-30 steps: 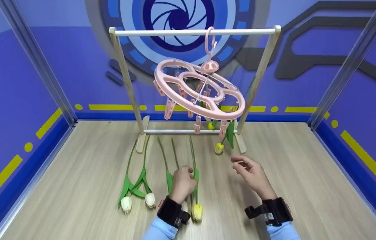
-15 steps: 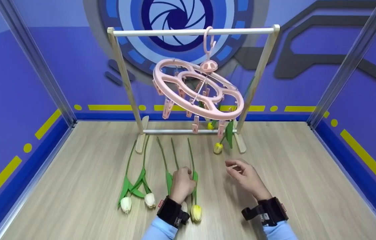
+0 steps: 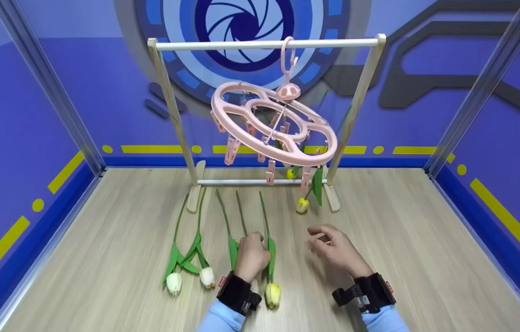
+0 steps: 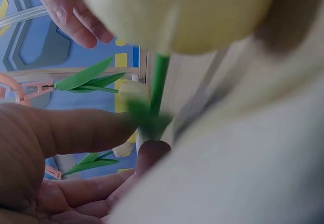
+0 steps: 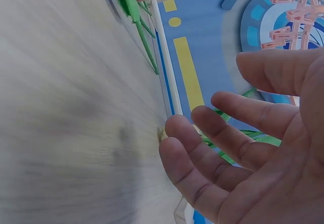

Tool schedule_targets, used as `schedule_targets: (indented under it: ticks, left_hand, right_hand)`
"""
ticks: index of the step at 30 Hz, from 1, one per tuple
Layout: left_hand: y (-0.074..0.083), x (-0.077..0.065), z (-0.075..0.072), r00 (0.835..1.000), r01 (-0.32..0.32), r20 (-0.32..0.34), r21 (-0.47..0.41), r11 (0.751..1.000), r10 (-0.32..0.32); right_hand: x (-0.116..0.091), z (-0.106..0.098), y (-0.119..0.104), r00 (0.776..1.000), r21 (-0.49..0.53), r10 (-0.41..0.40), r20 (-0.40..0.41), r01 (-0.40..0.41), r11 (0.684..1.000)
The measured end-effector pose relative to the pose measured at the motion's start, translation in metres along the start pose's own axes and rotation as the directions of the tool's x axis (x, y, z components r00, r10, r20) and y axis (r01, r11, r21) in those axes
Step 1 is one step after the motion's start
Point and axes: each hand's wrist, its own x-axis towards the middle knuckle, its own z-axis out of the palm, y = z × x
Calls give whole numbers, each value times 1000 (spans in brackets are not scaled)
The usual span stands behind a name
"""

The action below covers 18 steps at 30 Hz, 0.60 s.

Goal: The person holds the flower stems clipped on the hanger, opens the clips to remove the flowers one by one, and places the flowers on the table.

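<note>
In the head view my left hand (image 3: 253,256) is low over the tulips on the table, beside a yellow tulip (image 3: 273,295). The left wrist view has its thumb and a fingertip pinching a green tulip stem (image 4: 159,82), with a pale blossom (image 4: 182,11) close to the camera. My wrist hides part of the middle tulips. Two white tulips (image 3: 174,283) lie left of this hand. My right hand (image 3: 336,246) hovers over the table on the right, fingers loosely bent and holding nothing.
A pink clip hanger (image 3: 253,145) hangs tilted from the white bar (image 3: 223,45) of a wooden-sided rack. Yellow tulips (image 3: 302,205) hang blossom-down from its right side. Blue-patterned walls (image 3: 481,115) enclose the back and sides of the wooden table (image 3: 426,221).
My right hand has moved left and slightly down, toward the left hand. The left hand has stayed almost in place among the tulips.
</note>
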Motion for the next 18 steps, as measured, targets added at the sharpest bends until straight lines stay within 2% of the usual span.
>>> schedule_targets:
  ticks: [12,18]
  left_hand:
    - [3,-5,0,1000,-24,18,-11,1000,25]
    - [7,-8,-4,996,-82,31,-6,997,82]
  right_hand:
    - [0,0,-1,1000,-27,-13,-5,13,1000]
    - [0,-2,-2,1000,-29,-5,-6,4,1000]
